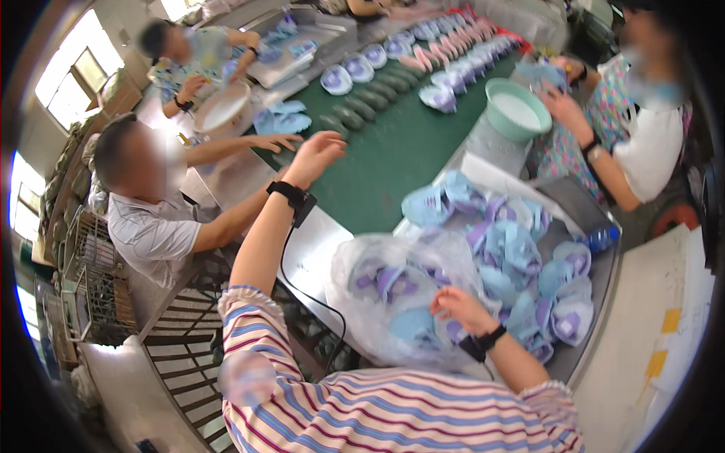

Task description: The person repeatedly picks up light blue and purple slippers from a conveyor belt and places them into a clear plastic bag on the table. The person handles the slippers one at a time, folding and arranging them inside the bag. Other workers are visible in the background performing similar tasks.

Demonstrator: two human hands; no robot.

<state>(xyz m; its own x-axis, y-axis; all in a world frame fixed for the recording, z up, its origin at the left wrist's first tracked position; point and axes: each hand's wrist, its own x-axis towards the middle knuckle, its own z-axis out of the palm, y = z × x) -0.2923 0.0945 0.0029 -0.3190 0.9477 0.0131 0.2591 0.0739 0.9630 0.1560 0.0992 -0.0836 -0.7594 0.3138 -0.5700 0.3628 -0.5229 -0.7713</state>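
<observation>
Our left hand (316,151) hung open at 11 o'clock; right hand (457,306) gripped the plastic bag (377,264), which we judged might slip off the bench (317,249).

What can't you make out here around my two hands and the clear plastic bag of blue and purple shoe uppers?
Head view:
- Right hand: its palm faces down on the clear plastic bag, so any grip is hidden.
- Bag contents: blurred by crinkled plastic.
- Left hand: raised over the green conveyor belt; its fingertips are motion-blurred.
</observation>
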